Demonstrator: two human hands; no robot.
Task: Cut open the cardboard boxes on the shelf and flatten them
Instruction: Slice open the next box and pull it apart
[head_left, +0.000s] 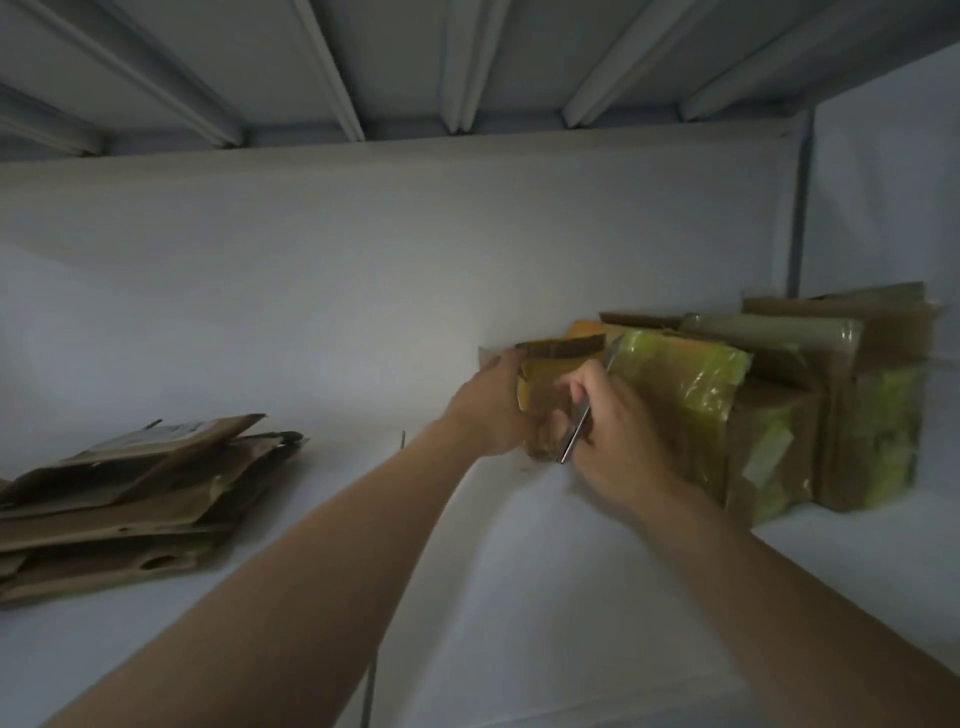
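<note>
My left grip (493, 408) clamps small box (543, 374) steady; right grip (615, 436) pinches knife (571, 441) to slit its near tape.

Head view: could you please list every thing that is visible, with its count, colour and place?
small box: one, brown, taped, middle of shelf
cutter: one, silver, at the small box's right side
taped boxes: several, count unclear, brown with yellow-green tape, right
flattened cardboard: one stack, brown, left
shelf: one, white, under everything
left hand: one, grips the small box
right hand: one, holds the cutter
</note>
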